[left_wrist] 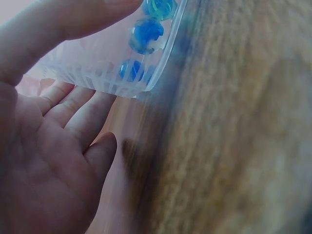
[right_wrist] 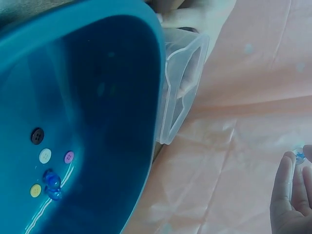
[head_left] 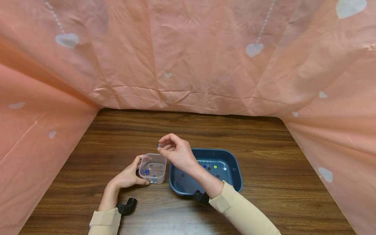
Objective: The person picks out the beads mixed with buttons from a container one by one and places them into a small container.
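Observation:
My right hand is raised above the far right corner of a clear plastic container. Between its thumb and fingertips it pinches a small clear marble with blue inside. The left hand holds the container from its left side, thumb along the near wall and fingers behind. Several blue and greenish marbles lie at the bottom of the container. Just to the right stands a dark blue tub, partly covered by my right forearm. Inside it are several buttons, among them a white button, and blue marbles.
Brown wood-grain table surrounds both containers. A pink curtain with white hearts encloses the back and sides. Black wrist mounts sit at both sleeve cuffs.

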The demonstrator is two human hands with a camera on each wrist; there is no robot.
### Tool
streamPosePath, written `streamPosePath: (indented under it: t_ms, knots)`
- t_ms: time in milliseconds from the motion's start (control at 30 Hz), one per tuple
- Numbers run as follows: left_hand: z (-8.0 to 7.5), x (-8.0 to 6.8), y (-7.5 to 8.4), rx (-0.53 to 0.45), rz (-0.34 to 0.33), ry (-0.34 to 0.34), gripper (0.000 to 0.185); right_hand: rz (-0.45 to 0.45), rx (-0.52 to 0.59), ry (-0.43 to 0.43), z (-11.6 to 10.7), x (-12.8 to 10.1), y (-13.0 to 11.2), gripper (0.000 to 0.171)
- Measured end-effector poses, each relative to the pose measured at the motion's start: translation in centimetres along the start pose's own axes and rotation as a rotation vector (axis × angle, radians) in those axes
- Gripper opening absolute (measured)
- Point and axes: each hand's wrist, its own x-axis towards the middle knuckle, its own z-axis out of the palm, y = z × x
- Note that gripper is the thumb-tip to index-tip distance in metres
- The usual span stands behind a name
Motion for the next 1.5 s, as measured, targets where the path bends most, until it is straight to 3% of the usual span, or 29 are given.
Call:
streamPosePath:
  t_ms: [767, 1500]
  knots:
    - [0.0, 0.0, -0.1, 0.007, -0.008, -0.006, 0.089, -0.020, -0.054, -0.039, 1.1, 0.5, 0.1, 0.017]
    - [0.0, 0.0, 0.2, 0.029, 0.001, 0.014, 0.088, -0.009, -0.044, -0.018, 0.6, 0.4, 0.2, 0.017]
